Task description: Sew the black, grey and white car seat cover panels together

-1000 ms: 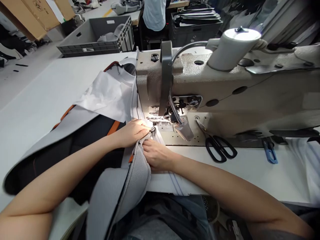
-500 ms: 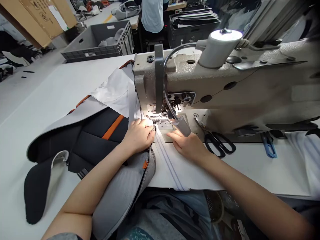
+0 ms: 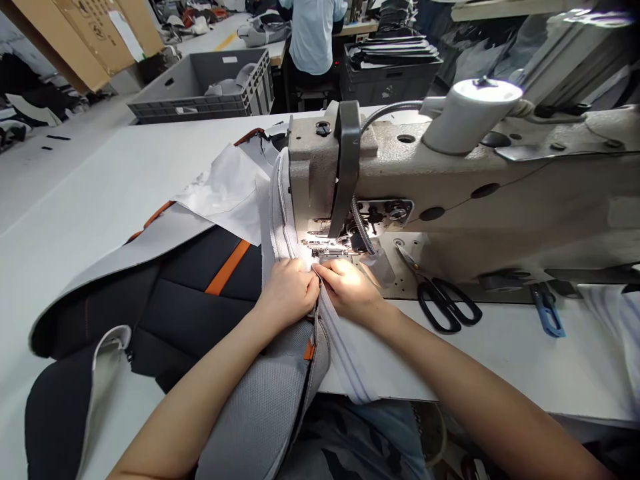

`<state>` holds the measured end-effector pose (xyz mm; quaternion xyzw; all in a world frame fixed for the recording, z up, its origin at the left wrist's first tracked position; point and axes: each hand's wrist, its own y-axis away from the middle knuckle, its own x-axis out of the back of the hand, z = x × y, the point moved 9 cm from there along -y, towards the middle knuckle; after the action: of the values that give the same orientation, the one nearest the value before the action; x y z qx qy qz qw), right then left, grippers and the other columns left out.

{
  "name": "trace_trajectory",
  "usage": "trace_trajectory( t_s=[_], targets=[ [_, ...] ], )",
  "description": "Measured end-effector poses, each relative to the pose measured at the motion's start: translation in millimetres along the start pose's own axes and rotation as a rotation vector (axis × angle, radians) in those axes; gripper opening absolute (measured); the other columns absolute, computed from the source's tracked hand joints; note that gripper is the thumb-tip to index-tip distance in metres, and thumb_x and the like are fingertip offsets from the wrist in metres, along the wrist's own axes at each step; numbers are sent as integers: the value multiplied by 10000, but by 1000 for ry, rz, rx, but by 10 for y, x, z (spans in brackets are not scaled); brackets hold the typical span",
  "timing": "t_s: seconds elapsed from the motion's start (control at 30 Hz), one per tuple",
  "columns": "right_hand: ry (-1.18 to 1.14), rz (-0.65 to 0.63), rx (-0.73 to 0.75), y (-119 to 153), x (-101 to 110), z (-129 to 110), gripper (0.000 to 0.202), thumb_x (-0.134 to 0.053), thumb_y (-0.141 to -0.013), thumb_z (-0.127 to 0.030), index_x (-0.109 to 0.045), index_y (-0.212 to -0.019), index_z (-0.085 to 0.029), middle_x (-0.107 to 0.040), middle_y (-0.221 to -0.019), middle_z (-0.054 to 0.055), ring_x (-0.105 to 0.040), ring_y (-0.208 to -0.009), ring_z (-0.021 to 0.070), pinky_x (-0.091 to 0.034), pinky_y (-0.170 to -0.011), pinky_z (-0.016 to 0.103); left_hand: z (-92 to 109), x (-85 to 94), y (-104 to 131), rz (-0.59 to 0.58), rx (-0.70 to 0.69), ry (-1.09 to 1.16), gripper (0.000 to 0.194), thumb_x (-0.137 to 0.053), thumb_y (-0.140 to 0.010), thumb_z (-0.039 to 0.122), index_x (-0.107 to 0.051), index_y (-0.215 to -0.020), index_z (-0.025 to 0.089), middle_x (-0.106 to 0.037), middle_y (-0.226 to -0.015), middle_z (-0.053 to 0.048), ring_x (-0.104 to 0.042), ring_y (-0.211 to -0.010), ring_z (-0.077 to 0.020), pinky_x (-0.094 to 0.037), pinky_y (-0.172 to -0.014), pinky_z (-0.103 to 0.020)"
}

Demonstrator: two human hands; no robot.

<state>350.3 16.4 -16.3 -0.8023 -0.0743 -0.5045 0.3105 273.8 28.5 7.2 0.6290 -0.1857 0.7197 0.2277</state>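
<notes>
A grey and black padded fabric piece [image 3: 200, 300] with orange trim lies left of the sewing machine [image 3: 380, 160]. My left hand [image 3: 289, 293] is closed on its grey edge, just in front of the lit needle area. Beside it, my right hand [image 3: 350, 287] pinches the white zipper tape [image 3: 345, 353] where tape and fabric edge meet. The tape runs down toward the table's front edge. The fingertips of both hands nearly touch. The needle itself is too small to make out.
Black-handled scissors [image 3: 445, 303] lie right of my right hand, a blue thread snipper [image 3: 550, 317] farther right. White fabric [image 3: 613, 320] hangs at the right edge. Behind stand a grey crate [image 3: 200, 83], a dark bin [image 3: 390, 83] and a person in a light blue shirt [image 3: 313, 37].
My right hand has moved left to the fabric edge and now pinches the tape beside my left hand. The view has shifted, so the machine appears farther right and lower.
</notes>
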Motion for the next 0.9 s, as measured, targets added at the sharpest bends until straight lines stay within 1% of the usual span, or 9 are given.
trace_trajectory(
  t_s=[0.17, 0.33, 0.43, 0.53, 0.6, 0.63, 0.73, 0.8, 0.9],
  targets=[
    [72, -26, -54, -9, -87, 177, 365, -483, -826, -146, -652, -1139, -226, -599, -820, 60, -528, -786, 204, -433, -772, 317, -1, 25, -17, 64, -1, 3, 364, -392, -899, 222, -685, -692, 162, -568, -753, -88, -509, -772, -220, -385, -718, -349],
    [-67, 64, -78, 27, 15, 234, 340, -420, -896, -156, -625, -1162, -211, -623, -843, 52, -558, -779, 183, -441, -764, 307, -45, 28, -137, 164, -56, 19, 322, -429, -868, 206, -645, -634, 157, -592, -777, -89, -526, -809, -222, -403, -738, -350],
    [-184, 161, -23, 66, 236, 120, 198, -431, -915, -186, -628, -919, -198, -610, -781, 41, -552, -750, 177, -425, -750, 317, -87, 56, -198, 228, -108, 72, 346, -421, -879, 209, -603, -588, 158, -581, -751, -77, -528, -804, -209, -414, -769, -348],
    [-231, 195, 271, 133, 376, -253, 266, -472, -882, -211, -470, -615, -216, -481, -597, -1, -446, -593, 156, -371, -638, 315, -150, 122, -119, 227, -127, 191, 379, -374, -918, 247, -625, -649, 154, -567, -773, -76, -532, -820, -202, -426, -835, -361],
    [-265, 175, 466, 197, 372, -515, 311, -451, -888, -207, -405, -581, -221, -434, -556, -14, -395, -553, 149, -337, -597, 310, -192, 167, 32, 152, -121, 301, 351, -383, -930, 342, -674, -915, 146, -581, -928, -93, -540, -933, -219, -424, -912, -381],
    [-287, 149, 511, 204, 340, -607, 294, -430, -901, -198, -422, -608, -219, -457, -573, -7, -412, -570, 154, -344, -605, 309, -207, 170, 125, 76, -115, 350, 387, -423, -913, 413, -635, -1098, 148, -571, -1050, -108, -530, -1020, -236, -419, -949, -391],
    [-334, 15, 497, 115, 175, -791, 169, -381, -918, -167, -520, -821, -177, -589, -767, 61, -523, -781, 189, -404, -752, 318, -286, 98, 407, -241, -28, 412, 803, -582, -775, 539, -336, -1439, 162, -391, -1399, -143, -402, -1276, -297, -377, -1045, -410],
    [-292, -58, 458, 25, 85, -870, 156, -385, -899, -149, -528, -960, -145, -618, -891, 94, -533, -907, 207, -389, -864, 341, -377, 47, 526, -421, 69, 420, 881, -606, -731, 443, -243, -1482, 161, -309, -1480, -136, -334, -1346, -301, -345, -1078, -391],
    [-153, -158, 408, -49, 8, -877, 191, -441, -836, -154, -550, -993, -151, -632, -858, 75, -547, -862, 219, -364, -884, 382, -422, 57, 489, -520, 103, 492, 779, -476, -698, 229, -323, -1458, 156, -425, -1429, -107, -392, -1318, -252, -344, -1073, -342]
  ],
)
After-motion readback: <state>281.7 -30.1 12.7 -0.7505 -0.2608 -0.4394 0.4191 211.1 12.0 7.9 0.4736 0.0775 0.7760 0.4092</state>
